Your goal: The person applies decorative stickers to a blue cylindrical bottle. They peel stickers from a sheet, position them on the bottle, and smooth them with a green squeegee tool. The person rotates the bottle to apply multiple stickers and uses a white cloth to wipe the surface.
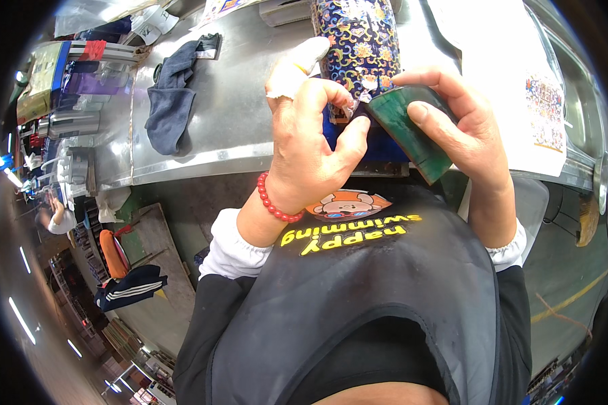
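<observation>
My left hand (311, 128) rests against a dark blue cylinder (358, 44) patterned with gold and orange ornaments, which lies on a metal table (236, 115). Its index finger wears a white wrap, and its fingertips pinch a small pale scrap at the cylinder's lower edge. A red bead bracelet (271, 202) circles that wrist. My right hand (463, 128) grips a flat dark green block (412, 131), tilted, with one end touching the cylinder near the left fingertips.
A dark blue cloth (172, 94) lies on the table's left part. White sheets with printed patterns (513, 74) lie at the right. Stacked boxes and containers (74, 81) stand at the far left. Another person (57, 216) sits far off at the left.
</observation>
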Tool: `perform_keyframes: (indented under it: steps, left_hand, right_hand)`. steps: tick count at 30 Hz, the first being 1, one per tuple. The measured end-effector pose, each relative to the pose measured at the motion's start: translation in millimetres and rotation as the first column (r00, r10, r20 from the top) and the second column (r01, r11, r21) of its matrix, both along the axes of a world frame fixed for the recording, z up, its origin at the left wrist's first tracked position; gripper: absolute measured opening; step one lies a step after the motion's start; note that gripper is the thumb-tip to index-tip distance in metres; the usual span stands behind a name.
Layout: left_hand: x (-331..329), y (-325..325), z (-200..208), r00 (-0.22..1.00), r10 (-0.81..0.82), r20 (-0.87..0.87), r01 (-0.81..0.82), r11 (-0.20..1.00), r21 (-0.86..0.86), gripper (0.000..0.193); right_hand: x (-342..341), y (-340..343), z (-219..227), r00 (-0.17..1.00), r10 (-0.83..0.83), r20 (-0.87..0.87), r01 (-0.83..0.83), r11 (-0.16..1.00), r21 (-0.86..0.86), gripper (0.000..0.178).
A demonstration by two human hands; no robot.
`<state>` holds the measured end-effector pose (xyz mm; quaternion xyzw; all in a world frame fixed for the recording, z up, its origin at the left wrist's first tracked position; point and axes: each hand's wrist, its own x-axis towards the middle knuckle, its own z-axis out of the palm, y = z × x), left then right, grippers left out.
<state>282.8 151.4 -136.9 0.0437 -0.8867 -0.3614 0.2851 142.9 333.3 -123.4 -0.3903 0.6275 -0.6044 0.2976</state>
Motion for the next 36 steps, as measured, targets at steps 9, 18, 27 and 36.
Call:
perform_keyframes:
  steps: [9, 18, 27, 36]
  left_hand:
    - [3.4, -0.6, 2.5, 1.0, 0.015, 0.02, -0.016, 1.0, 0.018, 0.011]
    - [12.2, -4.9, 1.6, 0.986, -0.096, -0.139, 0.071, 0.982, -0.173, 0.038]
    - [16.9, -1.6, -4.7, 0.983, -0.175, -0.063, 0.143, 0.928, -0.344, 0.048]
    - [14.5, -6.5, -11.4, 0.995, -0.098, 0.008, 0.085, 0.817, -0.57, 0.055]
  right_hand:
    - [0.1, -1.7, 1.1, 1.0, 0.023, 0.01, -0.023, 1.0, 0.003, 0.03]
    - [0.0, 21.0, -6.8, 0.955, -0.178, 0.238, 0.192, 0.981, -0.036, 0.036]
    - [-3.3, 26.2, -21.1, 0.961, -0.275, 0.014, 0.275, 0.956, -0.102, 0.035]
    - [2.1, 18.5, -32.2, 0.866, -0.224, -0.448, 0.192, 0.975, -0.116, 0.038]
